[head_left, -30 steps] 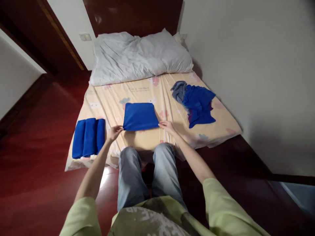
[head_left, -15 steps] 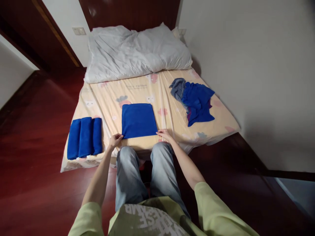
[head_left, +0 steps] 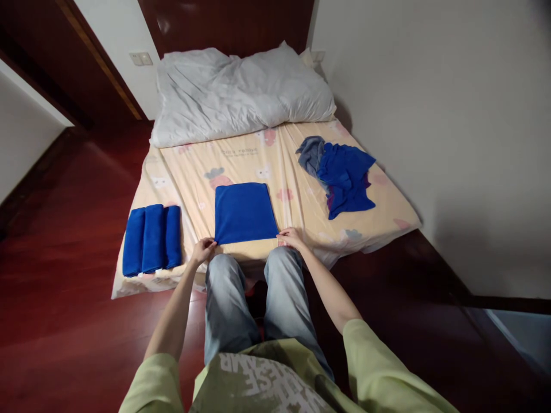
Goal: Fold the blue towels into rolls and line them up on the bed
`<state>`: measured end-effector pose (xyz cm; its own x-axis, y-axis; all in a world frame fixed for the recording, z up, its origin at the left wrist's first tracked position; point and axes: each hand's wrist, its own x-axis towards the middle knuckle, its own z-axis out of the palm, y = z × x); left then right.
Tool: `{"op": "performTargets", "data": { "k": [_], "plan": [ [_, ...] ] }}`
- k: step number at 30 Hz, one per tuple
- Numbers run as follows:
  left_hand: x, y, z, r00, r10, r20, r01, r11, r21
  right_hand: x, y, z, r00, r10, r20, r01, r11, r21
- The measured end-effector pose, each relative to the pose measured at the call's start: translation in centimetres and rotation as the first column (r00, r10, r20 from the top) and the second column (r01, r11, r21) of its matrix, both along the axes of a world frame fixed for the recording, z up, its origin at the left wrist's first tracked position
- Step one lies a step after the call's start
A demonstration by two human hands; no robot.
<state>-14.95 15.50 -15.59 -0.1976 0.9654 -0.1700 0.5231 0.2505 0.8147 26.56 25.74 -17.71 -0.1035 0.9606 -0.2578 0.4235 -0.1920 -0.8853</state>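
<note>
A blue cloth [head_left: 245,213], folded to a flat near-square, lies on the bed in front of my knees. My left hand [head_left: 204,250] pinches its near left corner. At the near right corner, my right hand [head_left: 290,237] has its fingertips closed on the cloth's edge. Three blue cloth rolls [head_left: 152,238] lie side by side to the left of my left hand. Up to the right rests a loose heap of blue cloths [head_left: 346,178], with a grey cloth [head_left: 311,154] at its far left side.
A yellow patterned sheet [head_left: 193,166] covers the bed. Across its far end lies a white quilt or pillow [head_left: 241,94], with a dark headboard [head_left: 232,26] behind. A white wall [head_left: 430,115] stands along the right, and dark red floor [head_left: 64,258] lies to the left.
The view has shifted slightly. Both hands still hold the near corners of the folded cloth, which lies almost the same; the rolls and the heap have not moved.
</note>
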Motion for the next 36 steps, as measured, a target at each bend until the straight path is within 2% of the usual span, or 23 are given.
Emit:
{"op": "performTargets", "data": {
  "k": [7, 10, 13, 16, 19, 22, 25, 28, 30, 33, 36],
  "plan": [
    [0.2, -0.6, -0.2, 0.990, 0.000, -0.140, 0.007, 0.999, 0.049, 0.4, -0.3, 0.0, 0.997, 0.076, 0.018, -0.074, 0.995, -0.061],
    [0.1, -1.4, -0.5, 0.992, -0.022, -0.123, 0.029, 0.998, 0.058, 0.6, -0.7, 0.4, 0.992, 0.128, 0.009, -0.126, 0.984, -0.125],
    [-0.1, -2.2, -0.4, 0.993, -0.078, -0.092, 0.084, 0.995, 0.062, 1.0, -1.0, 0.9, 0.984, 0.174, 0.022, -0.167, 0.966, -0.197],
    [-0.4, -2.6, 0.0, 0.977, -0.144, -0.157, 0.151, 0.988, 0.033, 1.2, -0.9, 1.4, 0.979, 0.193, 0.072, -0.167, 0.947, -0.273],
    [-0.8, -2.2, 0.5, 0.956, -0.202, -0.211, 0.206, 0.979, -0.001, 1.1, -0.2, 1.8, 0.966, 0.234, 0.111, -0.181, 0.916, -0.358],
    [-1.3, -1.2, 0.8, 0.921, -0.309, -0.237, 0.305, 0.951, -0.055, 0.7, 0.6, 2.5, 0.951, 0.275, 0.139, -0.197, 0.889, -0.414],
    [-1.1, -0.2, 0.6, 0.874, -0.313, -0.371, 0.316, 0.947, -0.056, 0.0, 1.3, 3.1, 0.956, 0.236, 0.175, -0.168, 0.928, -0.331],
    [0.2, 0.8, 0.3, 0.828, -0.172, -0.533, 0.260, 0.961, 0.095, -0.7, 1.7, 3.3, 0.967, 0.165, 0.193, -0.121, 0.968, -0.220],
    [1.5, 1.6, -0.2, 0.808, -0.139, -0.572, 0.293, 0.937, 0.187, -0.8, 1.6, 3.2, 0.963, 0.161, 0.216, -0.110, 0.967, -0.228],
    [3.0, 2.9, -1.2, 0.791, -0.195, -0.580, 0.391, 0.890, 0.235, -0.4, 1.4, 2.9, 0.947, 0.176, 0.268, -0.108, 0.962, -0.251],
    [3.4, 3.7, -2.8, 0.780, -0.252, -0.573, 0.444, 0.868, 0.223, -0.1, 1.6, 2.9, 0.921, 0.202, 0.334, -0.115, 0.958, -0.262]
  ]
}}
